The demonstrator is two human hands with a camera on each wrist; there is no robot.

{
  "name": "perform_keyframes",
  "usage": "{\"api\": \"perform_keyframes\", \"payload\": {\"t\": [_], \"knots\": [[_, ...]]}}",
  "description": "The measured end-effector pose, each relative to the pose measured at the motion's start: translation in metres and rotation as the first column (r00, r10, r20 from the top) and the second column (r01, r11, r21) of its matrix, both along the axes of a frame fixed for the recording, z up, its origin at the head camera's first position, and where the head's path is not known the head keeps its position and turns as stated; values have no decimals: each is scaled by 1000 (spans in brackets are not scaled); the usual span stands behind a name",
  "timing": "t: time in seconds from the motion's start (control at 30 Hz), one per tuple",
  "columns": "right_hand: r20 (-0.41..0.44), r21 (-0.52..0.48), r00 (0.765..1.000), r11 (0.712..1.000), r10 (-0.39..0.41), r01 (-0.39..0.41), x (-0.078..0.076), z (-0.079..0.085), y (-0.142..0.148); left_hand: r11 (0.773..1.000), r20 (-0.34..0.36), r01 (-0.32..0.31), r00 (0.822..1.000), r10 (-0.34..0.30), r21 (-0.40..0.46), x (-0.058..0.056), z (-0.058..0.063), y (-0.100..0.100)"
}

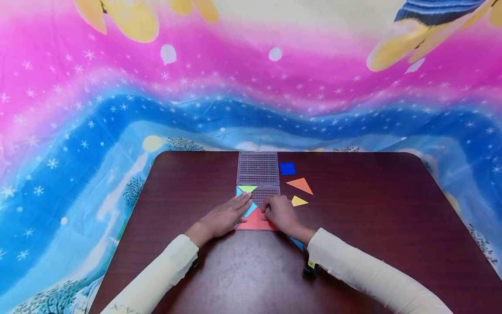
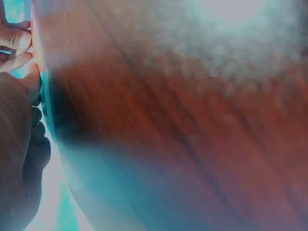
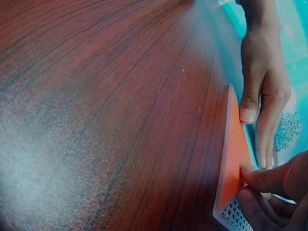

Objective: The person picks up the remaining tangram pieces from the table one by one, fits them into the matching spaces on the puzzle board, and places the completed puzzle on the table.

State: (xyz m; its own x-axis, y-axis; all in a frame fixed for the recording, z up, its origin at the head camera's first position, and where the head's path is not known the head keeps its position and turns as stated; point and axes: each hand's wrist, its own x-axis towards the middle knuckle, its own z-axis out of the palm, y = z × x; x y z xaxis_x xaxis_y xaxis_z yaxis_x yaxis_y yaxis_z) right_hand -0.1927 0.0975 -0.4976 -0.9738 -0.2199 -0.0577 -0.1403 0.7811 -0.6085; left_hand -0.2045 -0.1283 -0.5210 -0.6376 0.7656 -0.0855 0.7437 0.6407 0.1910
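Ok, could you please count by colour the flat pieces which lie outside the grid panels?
Orange triangle: 1
Yellow piece, partly hidden: 1
Dark blue square: 1
Lighter blue piece, partly hidden: 1
Total in view: 4

A dark reddish-brown table (image 1: 372, 209); behind it, a pink-and-blue cloth (image 1: 235, 87); white snowflakes (image 1: 89, 54) scattered across it.

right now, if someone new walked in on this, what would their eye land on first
Probably the pink and blue snowflake cloth filling the background behind the dark table. Next, the red triangle at the near edge of the clear dotted tray, with the left hand and right hand beside it. Then the blue square, lying right of the tray's far half.
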Motion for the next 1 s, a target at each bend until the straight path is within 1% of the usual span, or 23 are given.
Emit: {"api": "perform_keyframes", "payload": {"t": [0.1, 0.2, 0.27, 0.33, 0.4, 0.43, 0.57, 0.63, 0.67, 0.77, 0.87, 0.9, 1.0], "knots": [[-35, 5, 999, 1000, 8, -8, 2, -1, 1, 999, -101, 34, 994, -33, 8, 3, 1, 1], [-56, 3, 998, 1000, 18, -18, 3, -2, 2, 996, -198, 91, 977, -85, 24, 5, 5, 3], [-66, 5, 997, 1000, 25, -24, 3, -2, 3, 993, -244, 120, 963, -111, 22, 7, 7, 5], [-71, 9, 997, 1000, 27, -26, 4, -3, 3, 991, -262, 135, 957, -127, 10, 8, 9, 6], [-74, 17, 997, 999, 28, -27, 4, -4, 4, 991, -249, 130, 960, -126, 0, 9, 10, 7], [-71, 19, 997, 1000, 26, -25, 4, -4, 5, 992, -232, 122, 965, -120, -3, 10, 11, 7], [-77, 33, 996, 998, 51, -48, 4, -4, 7, 995, -131, 99, 987, -97, 5, 14, 11, 7], [-73, 36, 995, 997, 73, -70, 4, -3, 10, 995, -84, 94, 992, -93, 12, 16, 11, 6], [-72, 33, 994, 996, 84, -81, 4, -3, 12, 995, -66, 94, 993, -93, 13, 17, 10, 6], [-26, 14, 995, 995, 97, -97, 6, 2, 22, 995, -36, 99, 994, -98, 14, 19, 8, 5], [17, 19, 997, 997, 79, -80, 10, 6, 34, 995, -25, 101, 995, -101, 21, 20, 6, 4], [30, 33, 997, 997, 67, -68, 12, 7, 39, 995, -17, 98, 995, -97, 29, 20, 6, 3], [36, 121, 999, 992, 27, -31, 19, 9, 49, 995, 7, 84, 996, -85, 57, 21, 5, -2]]}}
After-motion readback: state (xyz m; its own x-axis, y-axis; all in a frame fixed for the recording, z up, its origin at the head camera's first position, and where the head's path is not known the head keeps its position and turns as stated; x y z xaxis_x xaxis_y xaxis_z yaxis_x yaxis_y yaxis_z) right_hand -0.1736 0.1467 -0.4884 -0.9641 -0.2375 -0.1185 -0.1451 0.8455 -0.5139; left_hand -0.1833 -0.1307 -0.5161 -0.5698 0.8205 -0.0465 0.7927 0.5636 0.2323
